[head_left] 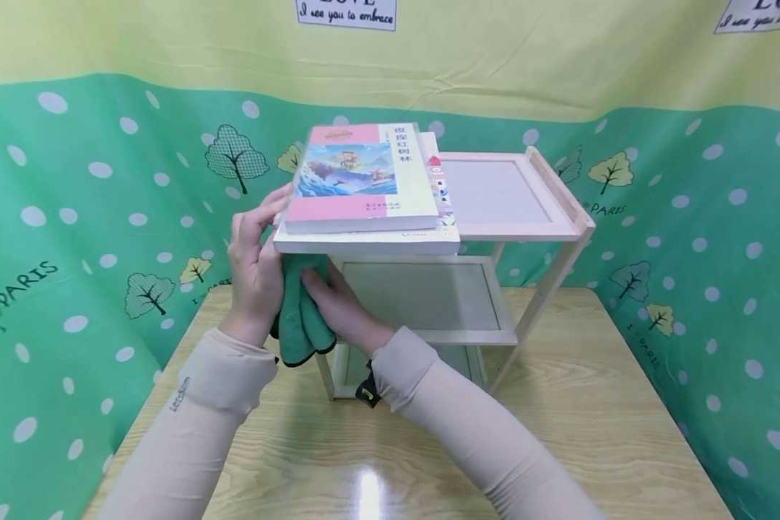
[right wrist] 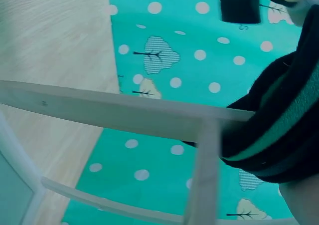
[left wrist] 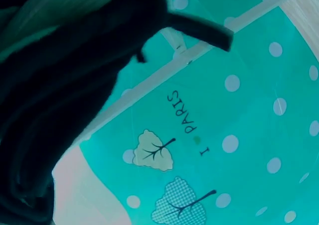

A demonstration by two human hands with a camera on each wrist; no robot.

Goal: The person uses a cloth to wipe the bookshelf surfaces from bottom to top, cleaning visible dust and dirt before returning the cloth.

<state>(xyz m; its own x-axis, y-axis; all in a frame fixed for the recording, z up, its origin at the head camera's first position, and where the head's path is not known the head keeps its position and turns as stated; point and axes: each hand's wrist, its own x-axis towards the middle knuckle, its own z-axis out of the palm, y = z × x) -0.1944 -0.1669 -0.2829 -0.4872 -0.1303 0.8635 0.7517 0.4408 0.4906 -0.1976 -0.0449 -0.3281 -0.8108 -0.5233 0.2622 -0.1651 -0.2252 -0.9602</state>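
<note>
A green cloth (head_left: 297,310) with black edging hangs bunched between both hands, just below the left front corner of the books. My right hand (head_left: 341,300) grips it from the right, thumb on top. My left hand (head_left: 256,256) holds the cloth from the left, fingers bent beside the books' left edge; its fingertips are partly hidden. Folds of the cloth (right wrist: 279,135) lie close to a pale shelf rail in the right wrist view, and dark cloth (left wrist: 75,80) fills the left side of the left wrist view. A pink-and-white book (head_left: 357,177) lies on a larger book (head_left: 370,244).
The books rest on the top of a pale wooden three-tier shelf (head_left: 578,231). Its middle tier (head_left: 422,292) and lower tier show beneath. The shelf stands on a wood-grain table (head_left: 559,433). A green patterned curtain (head_left: 65,289) surrounds it.
</note>
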